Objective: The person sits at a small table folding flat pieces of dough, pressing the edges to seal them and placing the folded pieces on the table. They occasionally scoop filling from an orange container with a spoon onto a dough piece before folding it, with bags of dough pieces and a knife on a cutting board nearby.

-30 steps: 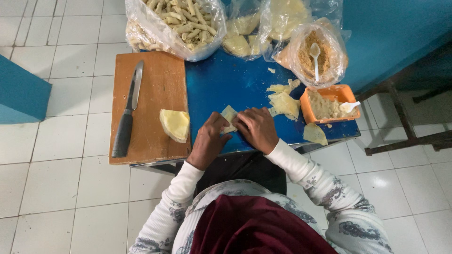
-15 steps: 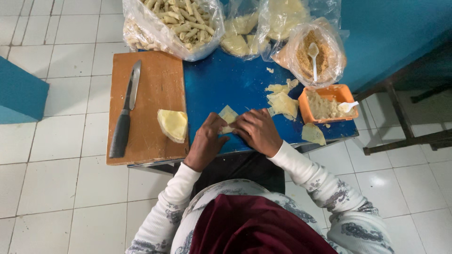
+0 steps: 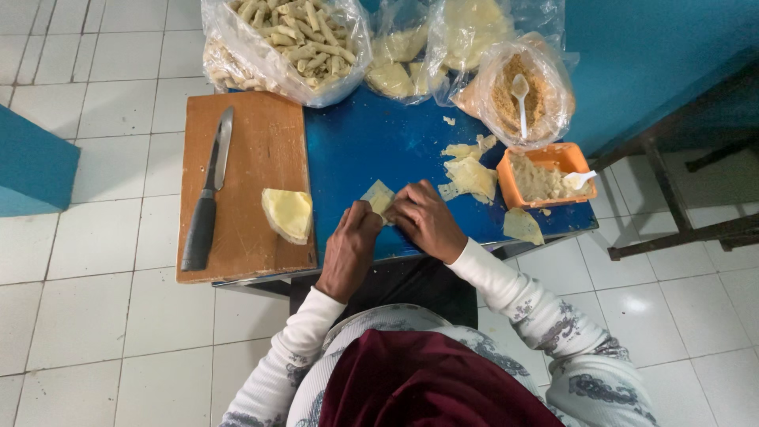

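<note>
Both hands (image 3: 395, 225) unmoved, pinching wrapper (image 3: 378, 195)

Both hands, left hand (image 3: 350, 249) and right hand (image 3: 424, 221), pinch a pale wrapper (image 3: 379, 195) on the blue table (image 3: 371, 142)

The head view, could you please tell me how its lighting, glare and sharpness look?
Head view: soft, even light; faint shadows under the hands, left hand and right hand; pale glare on the plastic bags; the knife and wooden board look sharp; tile lines bend slightly at the edges.
</note>
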Demonstrator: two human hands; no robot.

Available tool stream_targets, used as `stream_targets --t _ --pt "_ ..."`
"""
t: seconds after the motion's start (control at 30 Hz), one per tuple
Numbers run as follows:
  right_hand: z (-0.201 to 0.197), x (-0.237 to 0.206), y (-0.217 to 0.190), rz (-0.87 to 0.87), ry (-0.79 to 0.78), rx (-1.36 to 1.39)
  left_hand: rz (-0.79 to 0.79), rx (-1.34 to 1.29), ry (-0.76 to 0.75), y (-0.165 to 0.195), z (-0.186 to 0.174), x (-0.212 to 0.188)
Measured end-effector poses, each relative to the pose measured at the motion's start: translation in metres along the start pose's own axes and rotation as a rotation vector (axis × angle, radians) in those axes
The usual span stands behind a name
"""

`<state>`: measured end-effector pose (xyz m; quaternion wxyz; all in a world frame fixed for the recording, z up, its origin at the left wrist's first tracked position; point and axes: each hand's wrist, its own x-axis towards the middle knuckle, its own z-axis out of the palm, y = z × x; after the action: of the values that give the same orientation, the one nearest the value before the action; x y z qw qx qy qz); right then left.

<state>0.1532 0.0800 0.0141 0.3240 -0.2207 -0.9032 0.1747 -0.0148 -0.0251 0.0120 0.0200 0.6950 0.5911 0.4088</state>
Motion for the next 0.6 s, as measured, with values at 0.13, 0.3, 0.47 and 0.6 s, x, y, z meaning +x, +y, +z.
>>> stream_targets --t 0.13,0.3,0.47,0.6 --pt "0.001 0.001 0.002 -0.011 0.01 0.021 0.004 -0.045 -0.003 0.002 -0.001 -0.003" --pt "0.005 0.0 0.006 -0.018 0.013 0.014 -0.056 -0.201 0.02 0.003 -0.01 -0.003" --pt "0.006 -0.002 0.01 0.005 -0.007 0.018 -0.019 -0.127 0.021 0.007 -0.01 -0.003" --pt "0.007 -0.001 0.012 -0.006 -0.023 -0.003 -0.007 -0.122 0.037 0.003 -0.004 0.0"
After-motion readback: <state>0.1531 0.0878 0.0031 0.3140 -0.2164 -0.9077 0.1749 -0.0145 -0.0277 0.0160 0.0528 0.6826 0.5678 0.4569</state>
